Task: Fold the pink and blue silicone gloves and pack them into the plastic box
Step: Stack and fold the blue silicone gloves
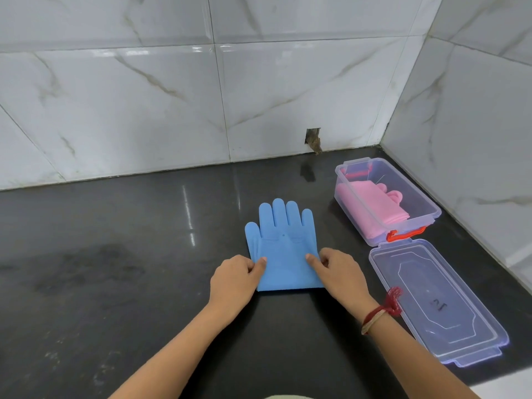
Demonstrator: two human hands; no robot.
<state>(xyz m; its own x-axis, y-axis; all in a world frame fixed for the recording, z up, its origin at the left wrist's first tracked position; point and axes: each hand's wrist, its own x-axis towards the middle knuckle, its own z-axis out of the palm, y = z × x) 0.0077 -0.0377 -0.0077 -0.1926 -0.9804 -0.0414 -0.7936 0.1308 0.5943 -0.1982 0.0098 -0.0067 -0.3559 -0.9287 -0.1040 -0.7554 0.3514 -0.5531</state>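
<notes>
the blue glove (283, 249) is laid flat on the black counter (115, 254), palm area up, with its five fingers pointed away toward the tiled wall (144, 96) and its straight cuff edge nearest the person. it is held between the two hands at its lower half. its left edge is pinched by the left hand (234, 279), thumb laid on top and fingers curled at the side. its right edge is gripped the same way by the right hand (341, 273). both hands are thus closed on the glove, one at each side, with the cuff spread between them.

one blue glove is counted on the counter. one clear plastic box (408, 185) is stood to the right, near the corner of the wall, well apart from the hands. inside it one folded pink glove (374, 208) is seen, with rounded fingertips showing at its far side. two red latches are counted on the box, one at the near end (406, 234) and one at the far end (358, 171). one clear lid (437, 300) is laid flat just in front of the box, beside the right forearm. a red thread band (380, 312) is worn on the right wrist.

a dark marking is seen on the lid, possibly two characters, but it is too blurred to be read.
</notes>
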